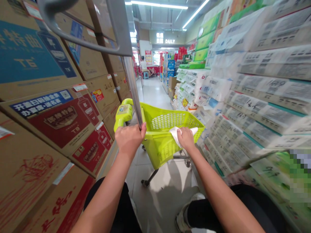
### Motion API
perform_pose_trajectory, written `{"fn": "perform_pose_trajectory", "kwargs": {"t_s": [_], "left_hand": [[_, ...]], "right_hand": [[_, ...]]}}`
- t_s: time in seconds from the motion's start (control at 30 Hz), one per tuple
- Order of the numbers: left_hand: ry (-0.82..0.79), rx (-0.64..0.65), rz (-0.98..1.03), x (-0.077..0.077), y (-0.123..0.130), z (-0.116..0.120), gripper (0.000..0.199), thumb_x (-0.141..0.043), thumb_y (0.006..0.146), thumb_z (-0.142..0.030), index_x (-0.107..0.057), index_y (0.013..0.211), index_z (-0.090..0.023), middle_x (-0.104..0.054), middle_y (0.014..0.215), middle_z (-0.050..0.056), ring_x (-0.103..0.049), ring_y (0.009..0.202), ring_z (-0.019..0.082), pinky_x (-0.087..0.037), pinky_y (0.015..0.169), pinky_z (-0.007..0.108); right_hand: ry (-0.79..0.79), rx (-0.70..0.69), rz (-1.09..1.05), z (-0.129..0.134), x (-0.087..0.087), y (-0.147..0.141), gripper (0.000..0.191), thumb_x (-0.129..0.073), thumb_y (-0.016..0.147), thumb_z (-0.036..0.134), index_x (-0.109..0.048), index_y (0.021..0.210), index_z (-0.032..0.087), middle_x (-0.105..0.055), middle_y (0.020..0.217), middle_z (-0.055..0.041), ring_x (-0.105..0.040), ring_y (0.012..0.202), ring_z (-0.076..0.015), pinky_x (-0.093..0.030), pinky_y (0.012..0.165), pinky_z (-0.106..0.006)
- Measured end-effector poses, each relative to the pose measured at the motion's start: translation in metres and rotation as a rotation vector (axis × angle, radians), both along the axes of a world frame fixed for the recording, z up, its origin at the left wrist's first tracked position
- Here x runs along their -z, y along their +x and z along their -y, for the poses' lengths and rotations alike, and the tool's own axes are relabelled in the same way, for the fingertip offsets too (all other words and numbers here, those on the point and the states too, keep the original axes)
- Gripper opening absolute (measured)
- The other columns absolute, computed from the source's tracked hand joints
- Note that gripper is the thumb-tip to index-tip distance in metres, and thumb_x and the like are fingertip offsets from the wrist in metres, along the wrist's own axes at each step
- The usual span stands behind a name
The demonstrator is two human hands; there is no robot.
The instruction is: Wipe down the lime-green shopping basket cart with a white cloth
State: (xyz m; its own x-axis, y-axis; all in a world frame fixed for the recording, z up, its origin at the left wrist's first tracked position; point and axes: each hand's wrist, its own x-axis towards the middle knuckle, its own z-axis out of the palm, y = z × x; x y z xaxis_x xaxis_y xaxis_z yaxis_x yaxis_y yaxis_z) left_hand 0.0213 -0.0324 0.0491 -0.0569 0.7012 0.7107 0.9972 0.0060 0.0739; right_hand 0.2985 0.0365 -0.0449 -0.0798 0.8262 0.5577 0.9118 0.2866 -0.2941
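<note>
A lime-green shopping cart (155, 147) with a perforated basket stands on the floor in front of me. My left hand (130, 136) is closed around the cart's green handle, near the foot of an upright metal pole (134, 90). On the basket's near rim, my right hand (186, 137) presses a white cloth (175, 134), its fingers bent over it. A green holder with a label (123, 113) sticks up from the handle, left of the pole. Part of the basket's rim is hidden under the cloth.
Stacked cardboard cartons (53, 119) line the left side closely. Packs of tissue paper (262, 94) are piled high on the right. A grey plastic frame (123, 45) tops the pole. The tiled aisle (155, 94) runs ahead, and a blue stool (145, 75) stands far off.
</note>
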Motion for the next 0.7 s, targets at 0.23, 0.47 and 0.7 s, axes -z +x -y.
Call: {"fn": "perform_pose_trajectory", "kwargs": {"t_s": [0.23,0.47,0.7], "left_hand": [[0.155,-0.055,-0.217,0.005,0.017,0.008,0.059,-0.037,0.101,-0.053,-0.07,0.065,-0.019,-0.063,0.054,0.01,-0.058,0.053,0.023,-0.035,0.064,0.039],[0.06,-0.014,-0.309,-0.001,0.009,0.027,0.058,-0.037,0.101,-0.053,-0.068,0.068,-0.018,-0.063,0.056,0.01,-0.057,0.052,0.023,-0.032,0.062,0.037],[0.028,-0.024,-0.171,-0.001,0.018,0.027,0.061,-0.036,0.1,-0.053,-0.071,0.067,-0.015,-0.063,0.058,0.014,-0.058,0.056,0.027,-0.035,0.065,0.039]], "right_hand": [[0.052,-0.106,-0.055,0.029,-0.015,-0.066,0.039,-0.033,0.106,0.03,-0.068,0.093,0.02,-0.07,0.092,-0.0078,-0.058,0.09,-0.0238,-0.038,0.086,-0.035],[0.061,-0.147,-0.054,0.032,-0.002,-0.026,0.04,-0.03,0.108,0.035,-0.066,0.098,0.02,-0.066,0.094,-0.0078,-0.055,0.095,-0.0243,-0.038,0.091,-0.035],[-0.014,0.041,-0.007,0.011,0.003,0.032,0.035,-0.037,0.103,0.029,-0.068,0.091,0.018,-0.069,0.094,-0.0111,-0.055,0.093,-0.0266,-0.037,0.09,-0.038]]}}
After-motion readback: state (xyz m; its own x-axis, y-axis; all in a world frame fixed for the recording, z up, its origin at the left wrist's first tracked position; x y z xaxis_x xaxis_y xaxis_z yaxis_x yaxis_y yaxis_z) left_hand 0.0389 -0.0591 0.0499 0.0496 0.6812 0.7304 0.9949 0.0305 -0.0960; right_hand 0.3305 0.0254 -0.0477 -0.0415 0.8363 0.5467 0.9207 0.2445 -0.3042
